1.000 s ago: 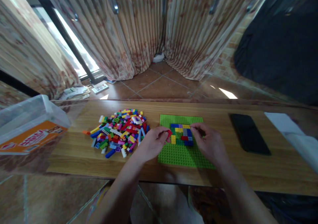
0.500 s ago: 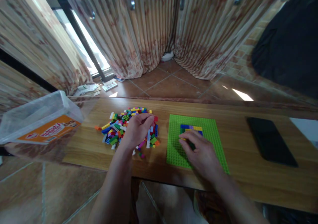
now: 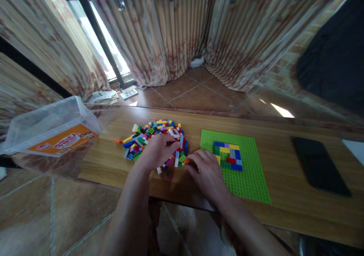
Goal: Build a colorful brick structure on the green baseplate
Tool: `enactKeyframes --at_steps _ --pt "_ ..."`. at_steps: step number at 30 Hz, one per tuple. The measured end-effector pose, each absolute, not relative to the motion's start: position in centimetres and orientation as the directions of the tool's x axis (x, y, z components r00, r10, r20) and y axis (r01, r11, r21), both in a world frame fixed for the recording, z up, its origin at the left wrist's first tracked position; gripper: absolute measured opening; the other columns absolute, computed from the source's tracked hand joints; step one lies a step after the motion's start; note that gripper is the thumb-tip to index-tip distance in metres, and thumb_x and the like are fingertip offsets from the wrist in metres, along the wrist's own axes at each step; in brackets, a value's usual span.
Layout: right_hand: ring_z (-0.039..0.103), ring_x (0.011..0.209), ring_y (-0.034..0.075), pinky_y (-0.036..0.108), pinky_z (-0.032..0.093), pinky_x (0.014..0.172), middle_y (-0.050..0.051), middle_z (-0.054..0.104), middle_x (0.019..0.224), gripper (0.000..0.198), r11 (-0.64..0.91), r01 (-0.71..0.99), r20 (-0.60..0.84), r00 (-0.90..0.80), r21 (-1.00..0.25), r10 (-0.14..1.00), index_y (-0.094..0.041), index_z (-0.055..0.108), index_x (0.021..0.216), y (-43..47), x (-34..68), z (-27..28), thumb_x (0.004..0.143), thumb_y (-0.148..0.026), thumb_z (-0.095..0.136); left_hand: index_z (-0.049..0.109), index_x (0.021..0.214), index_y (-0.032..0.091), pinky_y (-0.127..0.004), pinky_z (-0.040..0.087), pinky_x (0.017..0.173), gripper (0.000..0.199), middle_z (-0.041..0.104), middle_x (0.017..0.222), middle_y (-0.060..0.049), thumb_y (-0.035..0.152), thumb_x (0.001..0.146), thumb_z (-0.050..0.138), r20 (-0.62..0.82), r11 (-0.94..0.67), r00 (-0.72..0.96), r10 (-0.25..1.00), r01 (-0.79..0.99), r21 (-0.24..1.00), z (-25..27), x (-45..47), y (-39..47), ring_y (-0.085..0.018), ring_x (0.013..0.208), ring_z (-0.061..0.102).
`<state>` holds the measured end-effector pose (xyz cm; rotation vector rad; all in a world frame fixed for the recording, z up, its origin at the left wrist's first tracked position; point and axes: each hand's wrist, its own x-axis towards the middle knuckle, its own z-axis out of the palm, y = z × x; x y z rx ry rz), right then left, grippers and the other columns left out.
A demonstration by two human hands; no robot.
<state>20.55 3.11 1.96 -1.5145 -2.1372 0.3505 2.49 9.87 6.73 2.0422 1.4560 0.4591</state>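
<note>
Left hand (image 3: 157, 152) is over the brick pile (image 3: 139, 139), right hand (image 3: 209, 171) is at an orange brick (image 3: 186, 160) on its edge; can't tell if either's gripping. Pile's beside the green baseplate (image 3: 248, 186), probably for easy reach.

Free strip of table (image 3: 281, 165) between green baseplate (image 3: 251, 161) and black slab (image 3: 320, 166), left hand (image 3: 159, 152) across brick pile (image 3: 150, 131).

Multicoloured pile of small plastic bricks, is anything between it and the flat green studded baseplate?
Yes, the bare right hand: it spans the near part of the gap, reaching the right edge of the pile and covering part of the baseplate. Farther back, only wooden tabletop shows between.
</note>
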Motion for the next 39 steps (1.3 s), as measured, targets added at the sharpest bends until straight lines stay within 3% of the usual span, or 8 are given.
enactKeyframes --at_steps 8,14,21,39 --pt "0.058 0.091 0.024 0.04 0.044 0.081 0.006 0.067 0.093 0.009 0.36 0.76 0.278 -0.242 -0.541 0.93 -0.023 0.064 0.091 3.1 20.9 2.1 0.091 -0.024 0.056 0.071 0.071 0.018 -0.025 0.031 0.054 0.025 0.061 0.059 -0.001 0.035 0.082 0.056 -0.061 -0.139 0.202 0.978 0.834 0.535 7.6 2.0 9.6 -0.014 0.055 0.052" --pt "0.06 0.094 0.026 0.043 0.046 0.085 0.008 0.068 0.097 0.014 0.272 0.775 0.337 -0.081 -0.57 0.938 -0.022 0.066 0.096 3.6 24.6 3.4 0.093 -0.027 0.053 0.075 0.079 0.021 -0.025 0.033 0.054 0.024 0.067 0.061 -0.003 0.037 0.081 0.057 -0.022 -0.028 0.045 0.999 0.864 0.503 7.7 1.9 10.0 -0.017 0.056 0.053" --pt "0.061 0.095 0.024 0.041 0.048 0.086 0.007 0.063 0.1 0.017 0.12 0.781 0.301 0.09 -0.613 0.949 -0.023 0.07 0.091 3.8 31.2 3.9 0.086 -0.036 0.06 0.07 0.073 0.018 -0.026 0.029 0.053 0.029 0.057 0.052 0.0 0.037 0.084 0.051 0.05 -0.089 0.073 0.996 0.83 0.551 7.8 2.6 10.1 -0.014 0.052 0.046" --pt "0.059 0.099 0.025 0.043 0.048 0.085 0.006 0.061 0.105 0.015 0.093 0.733 0.194 0.054 -0.674 0.98 -0.026 0.073 0.091 3.6 32.3 2.6 0.083 -0.035 0.064 0.074 0.086 0.018 -0.025 0.033 0.057 0.03 0.067 0.066 -0.002 0.035 0.086 0.05 0.08 -0.18 0.165 0.983 0.796 0.578 7.7 4.6 10.1 -0.015 0.058 0.054"
